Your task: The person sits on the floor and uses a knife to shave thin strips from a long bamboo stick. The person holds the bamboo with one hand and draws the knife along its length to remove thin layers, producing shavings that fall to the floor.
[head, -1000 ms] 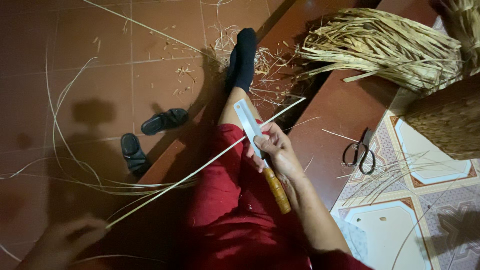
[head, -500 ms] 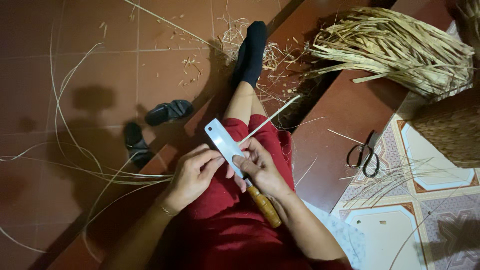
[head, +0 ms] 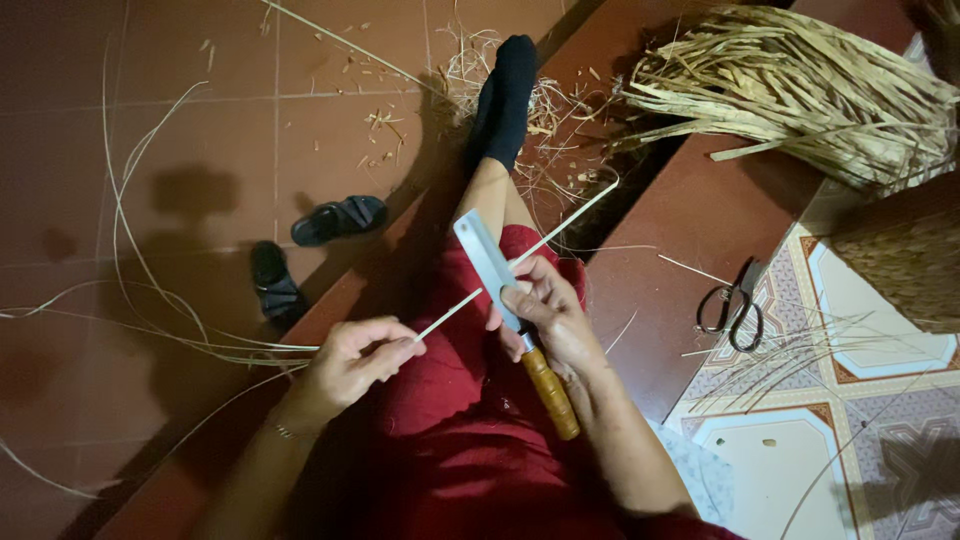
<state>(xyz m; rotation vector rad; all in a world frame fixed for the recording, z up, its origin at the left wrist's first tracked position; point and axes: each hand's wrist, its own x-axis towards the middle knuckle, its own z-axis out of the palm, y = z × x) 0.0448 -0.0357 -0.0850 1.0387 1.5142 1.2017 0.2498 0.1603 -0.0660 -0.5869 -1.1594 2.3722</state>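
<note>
Two hands share one rattan strip (head: pixel 560 225) — left hand (head: pixel 350 360) fingers pinch its near end, right hand (head: pixel 545 315) clamps it against the cleaver (head: pixel 495 275), blade toward twelve o'clock — steadying it over the lap.

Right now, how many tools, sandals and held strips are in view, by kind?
Broad-bladed knife with wooden handle: 1
Black-handled scissors: 1
Black sandals: 2
Thin pale cane strip held in both hands: 1
Total: 5
</note>
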